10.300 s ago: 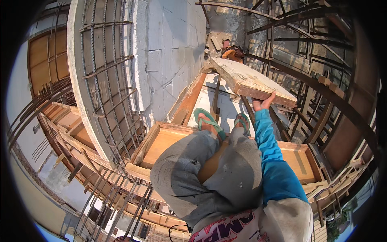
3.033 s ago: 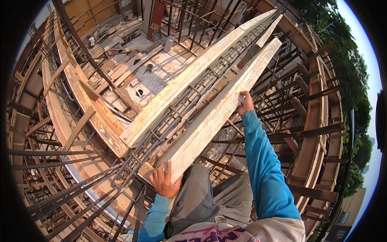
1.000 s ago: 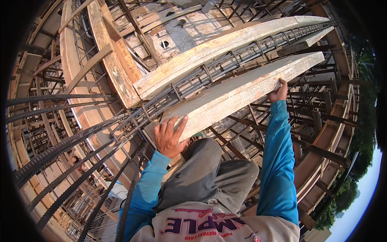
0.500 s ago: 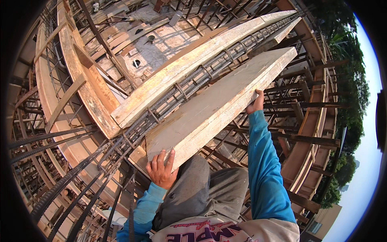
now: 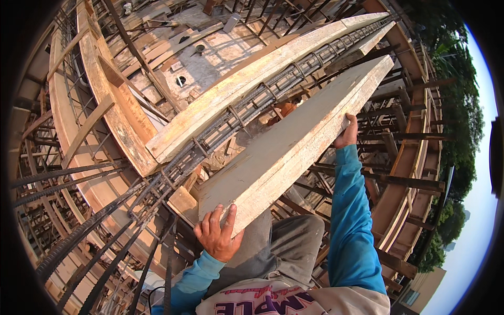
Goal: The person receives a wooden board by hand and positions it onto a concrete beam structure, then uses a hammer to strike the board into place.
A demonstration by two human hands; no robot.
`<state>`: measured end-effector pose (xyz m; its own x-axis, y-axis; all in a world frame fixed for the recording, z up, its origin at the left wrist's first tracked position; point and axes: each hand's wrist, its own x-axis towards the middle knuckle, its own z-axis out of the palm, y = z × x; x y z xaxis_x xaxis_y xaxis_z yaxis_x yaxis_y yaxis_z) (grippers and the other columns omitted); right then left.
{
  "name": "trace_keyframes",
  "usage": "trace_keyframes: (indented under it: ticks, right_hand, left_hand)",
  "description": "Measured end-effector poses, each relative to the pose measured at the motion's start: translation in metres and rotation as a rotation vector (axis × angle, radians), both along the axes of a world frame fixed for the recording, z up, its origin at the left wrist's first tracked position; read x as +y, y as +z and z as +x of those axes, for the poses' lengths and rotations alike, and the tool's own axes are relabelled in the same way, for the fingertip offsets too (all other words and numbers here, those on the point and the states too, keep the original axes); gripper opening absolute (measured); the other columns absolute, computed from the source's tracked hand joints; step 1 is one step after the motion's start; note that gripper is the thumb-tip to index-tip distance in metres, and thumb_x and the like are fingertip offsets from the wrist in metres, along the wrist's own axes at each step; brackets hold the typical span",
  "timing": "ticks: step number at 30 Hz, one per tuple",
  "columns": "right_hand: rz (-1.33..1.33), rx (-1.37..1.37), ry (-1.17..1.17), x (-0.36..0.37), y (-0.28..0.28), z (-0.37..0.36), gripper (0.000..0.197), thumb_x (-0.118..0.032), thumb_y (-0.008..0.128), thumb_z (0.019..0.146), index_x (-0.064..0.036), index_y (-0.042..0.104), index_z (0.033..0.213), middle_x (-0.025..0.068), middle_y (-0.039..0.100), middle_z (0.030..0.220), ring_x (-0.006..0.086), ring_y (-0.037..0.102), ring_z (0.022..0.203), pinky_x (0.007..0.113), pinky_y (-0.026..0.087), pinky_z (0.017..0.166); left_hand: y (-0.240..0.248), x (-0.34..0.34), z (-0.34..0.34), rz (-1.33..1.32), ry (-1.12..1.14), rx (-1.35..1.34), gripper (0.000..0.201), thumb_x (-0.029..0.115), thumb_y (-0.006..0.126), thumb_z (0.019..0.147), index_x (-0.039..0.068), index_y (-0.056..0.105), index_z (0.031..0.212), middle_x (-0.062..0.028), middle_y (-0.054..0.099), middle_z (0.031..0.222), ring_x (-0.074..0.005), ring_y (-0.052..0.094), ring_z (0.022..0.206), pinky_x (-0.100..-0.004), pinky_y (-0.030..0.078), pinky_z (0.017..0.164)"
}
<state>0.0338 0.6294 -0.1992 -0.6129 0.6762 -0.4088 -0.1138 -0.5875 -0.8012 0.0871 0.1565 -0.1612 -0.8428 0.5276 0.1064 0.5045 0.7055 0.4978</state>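
Note:
A long, pale wooden formwork panel (image 5: 283, 152) slants from near my lap up toward the far right, its thick edge facing me. My left hand (image 5: 218, 233) grips its near end, fingers on the face and thumb at the edge. Farther along the same panel, my right hand (image 5: 346, 132) is closed round the lower edge, with some fingers hidden underneath. Beyond the panel, a cage of steel reinforcing bars (image 5: 231, 123) runs alongside it, with a gap between them.
Another long form board (image 5: 247, 76) stands behind the bar cage. Thick loose rebar ends (image 5: 89, 236) stick out at my lower left. Timber props and beams (image 5: 404, 134) lie below on the right. A lower floor (image 5: 199, 63) holds scattered planks. Someone's orange clothing (image 5: 287, 108) shows beneath the cage.
The panel has shifted right, toward me and away from the bar cage, widening the gap. Both hands have moved right with it, and orange clothing now shows through the gap.

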Motion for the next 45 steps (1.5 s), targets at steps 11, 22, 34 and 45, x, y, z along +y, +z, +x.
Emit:
trace_keyframes:
  ticks: [11,22,34,45]
  right_hand:
    - [0.078,-0.005,0.012,0.000,0.043,-0.005,0.049,-0.029,0.043,0.088,0.0017,0.044,0.126,0.0198,0.058,0.117,0.0330,0.061,0.099,0.045,0.048,0.091]
    - [0.180,-0.019,0.000,-0.006,0.094,-0.003,0.044,-0.027,0.043,0.088,0.0015,0.048,0.122,0.0170,0.061,0.112,0.0302,0.062,0.096,0.042,0.050,0.088]
    - [0.253,-0.031,0.108,0.017,0.150,0.010,0.040,-0.025,0.044,0.090,0.0011,0.050,0.120,0.0161,0.063,0.108,0.0282,0.063,0.094,0.039,0.050,0.089]
    - [0.285,0.060,0.183,0.019,0.175,0.004,0.037,-0.023,0.044,0.091,0.0019,0.051,0.117,0.0162,0.063,0.109,0.0285,0.064,0.094,0.039,0.051,0.088]
  left_hand:
    - [0.049,0.004,0.007,0.016,0.039,-0.051,0.073,0.025,0.082,0.057,0.019,0.058,0.126,-0.0106,0.053,0.119,-0.0304,0.048,0.107,-0.0445,0.029,0.088]
    - [0.103,0.009,0.013,0.032,0.008,-0.106,0.078,0.025,0.083,0.052,0.019,0.058,0.126,-0.0117,0.052,0.118,-0.0311,0.048,0.105,-0.0452,0.030,0.087]
    - [0.155,0.001,0.023,0.013,-0.063,-0.064,0.075,0.029,0.080,0.054,0.018,0.059,0.125,-0.0133,0.052,0.120,-0.0311,0.048,0.101,-0.0448,0.031,0.085]
    - [0.178,-0.010,0.018,0.038,-0.068,-0.060,0.075,0.028,0.080,0.054,0.019,0.059,0.126,-0.0138,0.051,0.119,-0.0318,0.049,0.100,-0.0443,0.031,0.083]
